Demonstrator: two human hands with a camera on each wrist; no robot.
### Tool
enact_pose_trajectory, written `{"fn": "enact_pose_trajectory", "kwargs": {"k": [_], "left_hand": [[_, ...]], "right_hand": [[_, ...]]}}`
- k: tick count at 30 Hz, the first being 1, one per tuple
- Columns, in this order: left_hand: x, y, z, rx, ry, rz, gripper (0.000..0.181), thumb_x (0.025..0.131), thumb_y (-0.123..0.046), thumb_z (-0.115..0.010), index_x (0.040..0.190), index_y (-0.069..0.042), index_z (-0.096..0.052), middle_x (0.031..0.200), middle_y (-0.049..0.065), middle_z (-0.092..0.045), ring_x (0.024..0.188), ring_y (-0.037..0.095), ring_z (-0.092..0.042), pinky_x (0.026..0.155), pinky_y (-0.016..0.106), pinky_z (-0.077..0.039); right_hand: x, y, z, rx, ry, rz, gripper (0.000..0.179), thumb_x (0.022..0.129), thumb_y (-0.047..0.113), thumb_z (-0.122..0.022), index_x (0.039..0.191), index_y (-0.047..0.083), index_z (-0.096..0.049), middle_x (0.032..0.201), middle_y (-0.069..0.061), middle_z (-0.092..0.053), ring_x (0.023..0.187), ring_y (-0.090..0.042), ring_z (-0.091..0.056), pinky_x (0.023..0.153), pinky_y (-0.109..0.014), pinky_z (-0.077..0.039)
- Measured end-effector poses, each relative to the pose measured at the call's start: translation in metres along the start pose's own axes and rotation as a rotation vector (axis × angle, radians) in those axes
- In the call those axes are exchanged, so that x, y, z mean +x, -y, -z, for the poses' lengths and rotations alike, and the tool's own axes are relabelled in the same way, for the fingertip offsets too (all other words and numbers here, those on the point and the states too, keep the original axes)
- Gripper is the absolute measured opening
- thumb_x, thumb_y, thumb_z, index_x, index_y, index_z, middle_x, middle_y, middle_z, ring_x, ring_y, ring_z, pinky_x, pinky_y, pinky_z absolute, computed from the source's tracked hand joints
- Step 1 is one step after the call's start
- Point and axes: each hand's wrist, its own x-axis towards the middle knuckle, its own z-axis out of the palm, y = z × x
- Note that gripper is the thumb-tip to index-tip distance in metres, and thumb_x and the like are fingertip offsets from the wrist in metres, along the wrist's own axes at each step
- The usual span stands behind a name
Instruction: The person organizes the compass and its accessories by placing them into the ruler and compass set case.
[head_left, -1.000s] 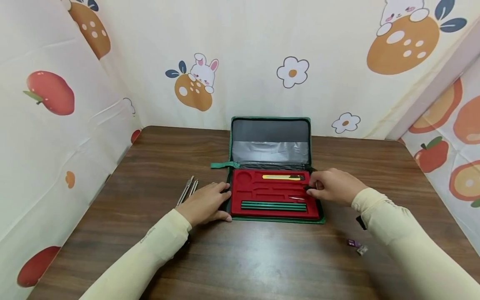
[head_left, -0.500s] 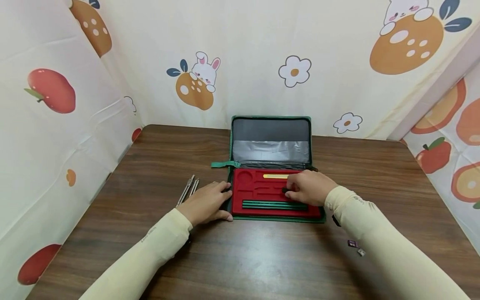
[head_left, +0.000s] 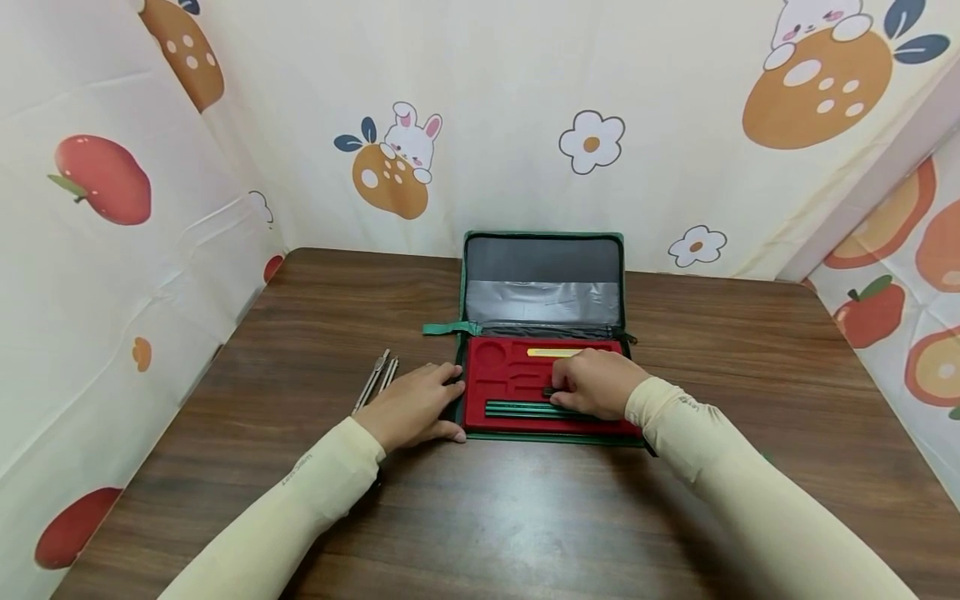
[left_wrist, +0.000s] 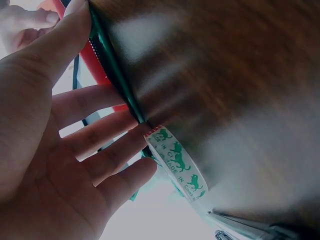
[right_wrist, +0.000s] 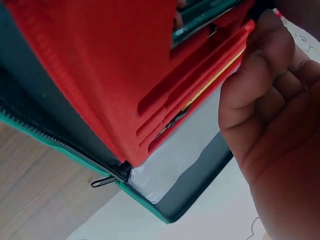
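An unzipped green case (head_left: 556, 442) lies with its lid raised and a red moulded tray (head_left: 480, 423) inside. My right hand (head_left: 596, 385) is over the tray, pinching a small dark piece (head_left: 548, 392) between thumb and fingers; most of it is hidden. Just below the fingers, green pencils (head_left: 521, 409) lie in their slot, and a yellow utility knife (head_left: 547, 352) lies in the upper slot, partly covered. My left hand (head_left: 411, 406) rests along the case's left edge with fingers extended. Near its fingertips in the left wrist view is a white strip (left_wrist: 179, 162) printed with green animals.
Metal compasses (head_left: 372, 383) lie on the brown wooden table (head_left: 510, 533) left of my left hand. A green strap (head_left: 444, 329) sticks out from the case's left side. Patterned cloth (head_left: 495, 150) hangs close behind the raised lid.
My right hand has moved left from the tray's right edge to its middle, carrying the small dark piece. The left hand stays at the case's edge.
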Motion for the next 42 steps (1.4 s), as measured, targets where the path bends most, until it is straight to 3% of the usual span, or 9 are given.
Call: {"fn": "enact_pose_trajectory", "kwargs": {"k": [19,26,32,37,42], "left_hand": [[0.001,0.001,0.0,-0.01,0.008,0.005,0.074,0.087,-0.053,-0.074,0.135,0.002,-0.061,0.139,0.02,-0.053,0.124,0.034,-0.054,0.105,0.042,-0.045],[0.001,0.001,-0.001,-0.003,0.001,-0.002,0.074,0.087,-0.053,-0.074,0.134,0.002,-0.062,0.139,0.02,-0.054,0.124,0.034,-0.055,0.105,0.042,-0.045],[0.0,0.001,-0.002,0.004,-0.01,-0.011,0.074,0.086,-0.053,-0.074,0.133,0.002,-0.062,0.138,0.02,-0.054,0.123,0.034,-0.055,0.105,0.042,-0.045],[0.0,0.001,-0.002,-0.001,-0.004,-0.01,0.074,0.087,-0.053,-0.074,0.134,0.003,-0.062,0.139,0.021,-0.054,0.124,0.035,-0.055,0.107,0.044,-0.043],[0.001,0.001,-0.001,-0.006,0.016,0.0,0.074,0.088,-0.053,-0.073,0.136,0.002,-0.061,0.14,0.021,-0.052,0.126,0.036,-0.054,0.109,0.045,-0.041]], "right_hand": [[-0.002,-0.005,-0.003,0.041,-0.043,0.017,0.011,0.09,0.029,-0.077,0.088,0.021,-0.069,0.063,0.014,-0.053,0.062,-0.006,-0.051,0.061,-0.029,-0.047],[-0.005,-0.008,-0.005,0.039,-0.065,0.018,0.009,0.09,0.027,-0.077,0.087,0.022,-0.069,0.076,0.013,-0.06,0.067,-0.008,-0.052,0.064,-0.03,-0.048],[-0.01,-0.012,-0.006,0.031,-0.095,0.031,0.008,0.091,0.021,-0.075,0.086,0.022,-0.069,0.078,0.012,-0.061,0.068,-0.008,-0.053,0.066,-0.032,-0.05],[-0.023,-0.022,0.002,0.036,-0.096,-0.028,0.006,0.092,0.024,-0.074,0.089,0.022,-0.07,0.081,0.011,-0.063,0.07,-0.01,-0.054,0.068,-0.035,-0.052],[-0.049,-0.045,0.012,0.037,-0.138,-0.089,0.004,0.091,0.02,-0.075,0.09,0.02,-0.071,0.079,0.01,-0.063,0.068,-0.01,-0.054,0.064,-0.034,-0.051]]}}
